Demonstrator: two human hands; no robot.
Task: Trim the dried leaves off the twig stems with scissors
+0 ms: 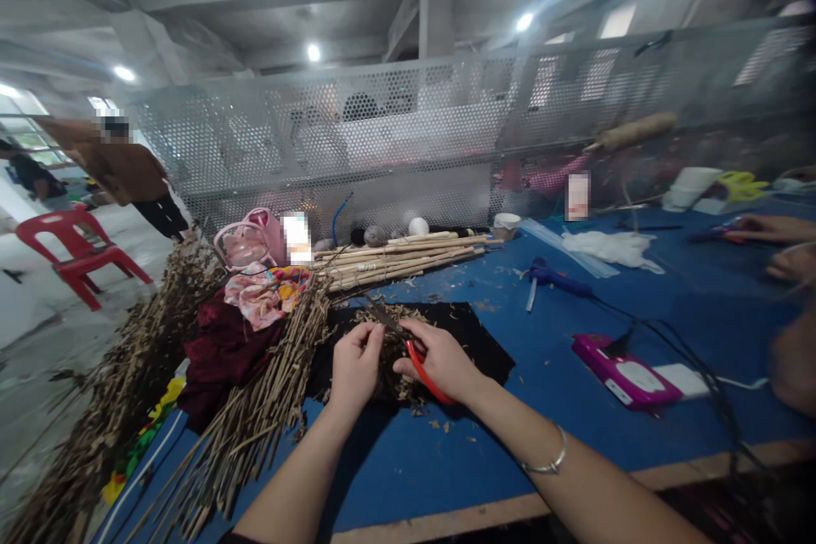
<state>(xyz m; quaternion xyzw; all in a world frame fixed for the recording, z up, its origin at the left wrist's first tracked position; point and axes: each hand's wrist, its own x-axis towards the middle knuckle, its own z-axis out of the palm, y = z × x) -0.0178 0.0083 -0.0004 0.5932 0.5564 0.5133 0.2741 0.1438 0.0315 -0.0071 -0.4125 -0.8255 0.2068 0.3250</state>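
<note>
My right hand (439, 357) is closed round the red handles of a pair of scissors (421, 370), whose dark blades point up and left. Close beside the blades, my left hand (355, 364) is closed with thumb and fingertips pinched together; what it pinches, if anything, is too small to make out. Both hands are above a black cloth (481, 344) strewn with dry brown plant scraps (405, 391). A bundle of dry stalks (255, 408) lies just left of my left hand, partly over the table edge.
Behind the cloth lie pale wooden sticks (395, 262). A blue glue gun (554, 276) and a magenta power strip (628, 374) with cables are on the right of the blue table (510, 425). Another person's hand (758, 229) is at far right. A red chair (82, 246) stands left.
</note>
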